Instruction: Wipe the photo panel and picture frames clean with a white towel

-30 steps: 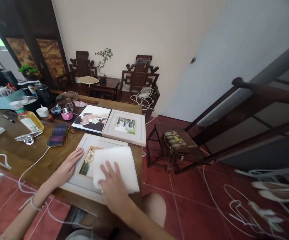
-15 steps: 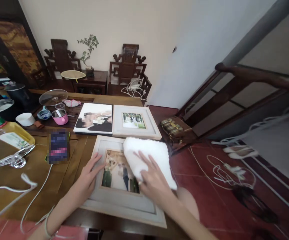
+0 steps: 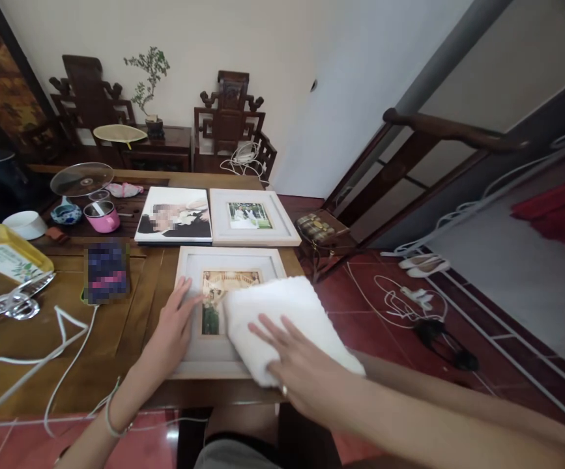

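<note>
A pale wooden picture frame [image 3: 189,365] lies face up on the table edge before me, with a wedding photo [image 3: 210,318] in its middle. My left hand [image 3: 172,326] rests on the frame's left side, fingers stretched out and thumb pointing towards the photo. Under my right hand [image 3: 292,365] is a folded white towel [image 3: 282,303], held against the frame. The towel covers the lower right of the frame and part of the photo, and hangs past the right side. My right thumb is partly hidden at the towel's near edge.
Behind lie a second framed photo [image 3: 282,225] and a portrait panel [image 3: 179,225]. To the left are a phone-like blurred item [image 3: 107,270], an oil bottle [image 3: 13,251], a pink cup [image 3: 102,218] and white cables [image 3: 67,384]. A wooden chair [image 3: 409,153] stands right.
My right hand and the towel have moved down towards me, uncovering the frame's upper right corner and covering more of the photo's lower right. My left hand stays on the frame's left side. The view has shifted.
</note>
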`<state>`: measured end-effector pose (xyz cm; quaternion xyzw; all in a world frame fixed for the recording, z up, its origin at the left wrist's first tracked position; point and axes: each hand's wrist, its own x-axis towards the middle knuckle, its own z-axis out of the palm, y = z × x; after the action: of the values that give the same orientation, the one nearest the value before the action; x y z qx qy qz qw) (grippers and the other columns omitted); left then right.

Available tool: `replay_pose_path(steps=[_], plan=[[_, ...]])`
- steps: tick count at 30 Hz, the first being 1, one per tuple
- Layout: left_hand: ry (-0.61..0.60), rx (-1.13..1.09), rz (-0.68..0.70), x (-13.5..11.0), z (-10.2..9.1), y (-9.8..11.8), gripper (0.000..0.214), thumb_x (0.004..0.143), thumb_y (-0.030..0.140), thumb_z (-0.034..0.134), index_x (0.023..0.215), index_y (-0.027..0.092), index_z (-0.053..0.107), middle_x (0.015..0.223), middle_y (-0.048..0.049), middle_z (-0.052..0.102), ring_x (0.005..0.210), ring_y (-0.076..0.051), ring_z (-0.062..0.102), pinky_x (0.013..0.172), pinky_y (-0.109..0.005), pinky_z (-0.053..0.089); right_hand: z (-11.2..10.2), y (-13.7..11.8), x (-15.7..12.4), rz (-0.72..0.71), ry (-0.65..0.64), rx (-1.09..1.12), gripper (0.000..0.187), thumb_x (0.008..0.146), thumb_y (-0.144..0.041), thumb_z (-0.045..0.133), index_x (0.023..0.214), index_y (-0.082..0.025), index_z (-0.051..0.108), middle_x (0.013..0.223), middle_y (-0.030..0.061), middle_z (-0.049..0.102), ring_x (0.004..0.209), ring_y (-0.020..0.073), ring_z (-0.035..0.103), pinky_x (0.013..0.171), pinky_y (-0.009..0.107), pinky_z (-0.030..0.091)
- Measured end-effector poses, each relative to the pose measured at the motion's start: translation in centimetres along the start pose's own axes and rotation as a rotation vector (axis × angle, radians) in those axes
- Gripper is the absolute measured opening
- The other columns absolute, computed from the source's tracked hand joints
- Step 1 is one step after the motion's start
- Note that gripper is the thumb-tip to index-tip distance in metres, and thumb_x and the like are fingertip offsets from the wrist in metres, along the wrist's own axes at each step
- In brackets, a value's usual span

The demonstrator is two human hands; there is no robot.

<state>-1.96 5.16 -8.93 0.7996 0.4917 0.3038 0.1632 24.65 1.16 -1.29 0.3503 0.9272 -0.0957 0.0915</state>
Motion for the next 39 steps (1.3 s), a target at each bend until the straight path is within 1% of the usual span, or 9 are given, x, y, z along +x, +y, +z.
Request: replay_pose_path(steps=[4,9,13,17,21,27,31,34,39], plan=[[-0.042,0.102,-0.011,0.5,-0.1,0.5,0.047,0.086,0.001,0.032,0.127,0.017,0.052,0.15,-0.0164,0.034,0.145,-0.031,0.022,0.111,-0.06,0.029,0.3,-0.4,-1.6,-0.067,0.004,0.039,0.025,0.069,-0.023,0.074,0.094,-0.017,0.075,0.153,0.0168,0.034,0.142,0.0401,0.026,0.11,0.062,0.03],[-0.154,0.187,-0.017,1.8,-0.4,0.9,0.052,0.084,0.002,0.033,0.132,0.017,0.048,0.152,-0.0151,0.033,0.145,-0.031,0.023,0.11,-0.059,0.032,-0.5,5.2,0.7,-0.052,0.091,-0.017,0.017,0.075,-0.016,0.068,0.09,-0.017,0.075,0.153,0.0148,0.034,0.143,0.0355,0.025,0.113,0.062,0.022],[-0.151,0.224,-0.032,2.9,-0.5,0.9,0.051,0.082,0.002,0.035,0.127,0.019,0.05,0.149,-0.0128,0.037,0.141,-0.029,0.032,0.111,-0.053,0.034,-1.5,10.1,3.5,0.003,0.188,-0.091,0.017,0.08,-0.015,0.062,0.089,-0.012,0.075,0.155,0.0156,0.031,0.145,0.035,0.019,0.115,0.061,0.017],[-0.148,0.219,-0.06,3.5,-0.2,1.0,0.046,0.085,0.004,0.033,0.125,0.019,0.05,0.145,-0.0133,0.04,0.137,-0.027,0.037,0.111,-0.051,0.036,-1.7,12.0,5.7,0.013,0.2,-0.115,0.023,0.078,-0.015,0.06,0.096,-0.009,0.074,0.154,0.0175,0.031,0.145,0.0381,0.017,0.115,0.061,0.016],[-0.107,0.212,-0.063,4.0,0.1,1.2,0.043,0.091,0.008,0.03,0.128,0.019,0.048,0.144,-0.0142,0.04,0.136,-0.027,0.039,0.109,-0.051,0.038,-1.2,10.8,6.0,-0.032,0.154,-0.125,0.03,0.077,-0.015,0.06,0.104,-0.011,0.073,0.153,0.0193,0.034,0.143,0.0434,0.018,0.111,0.067,0.017],[-0.119,0.12,0.032,6.0,-0.8,0.8,0.024,0.097,0.024,0.035,0.108,0.017,0.055,0.127,-0.0149,0.051,0.123,-0.026,0.049,0.107,-0.047,0.041,-1.8,5.7,2.7,-0.065,0.051,-0.085,0.032,0.082,-0.022,0.059,0.11,-0.013,0.071,0.149,0.0233,0.039,0.137,0.0461,0.032,0.103,0.067,0.033],[-0.113,0.089,0.092,5.7,-0.9,-0.1,0.026,0.097,0.021,0.036,0.115,0.017,0.054,0.128,-0.0145,0.05,0.126,-0.026,0.047,0.108,-0.047,0.039,-1.4,2.6,0.8,-0.288,0.105,-0.04,0.029,0.08,-0.03,0.061,0.102,-0.017,0.073,0.142,0.0219,0.049,0.13,0.0431,0.046,0.095,0.059,0.046],[-0.111,0.083,0.119,4.6,-0.6,-0.7,0.037,0.095,0.012,0.033,0.128,0.019,0.049,0.141,-0.0144,0.041,0.135,-0.026,0.038,0.111,-0.05,0.036,-0.4,2.1,0.7,-0.406,0.157,-0.038,0.03,0.078,-0.031,0.063,0.103,-0.018,0.073,0.144,0.0227,0.047,0.13,0.0433,0.045,0.095,0.059,0.046],[-0.165,0.113,0.108,3.0,-0.5,-1.0,0.058,0.085,-0.003,0.031,0.136,0.021,0.042,0.15,-0.0149,0.031,0.141,-0.027,0.03,0.111,-0.054,0.033,-0.9,5.4,3.1,-0.117,0.126,-0.1,0.03,0.079,-0.017,0.061,0.107,-0.015,0.072,0.15,0.0221,0.037,0.141,0.0421,0.028,0.105,0.07,0.025]])
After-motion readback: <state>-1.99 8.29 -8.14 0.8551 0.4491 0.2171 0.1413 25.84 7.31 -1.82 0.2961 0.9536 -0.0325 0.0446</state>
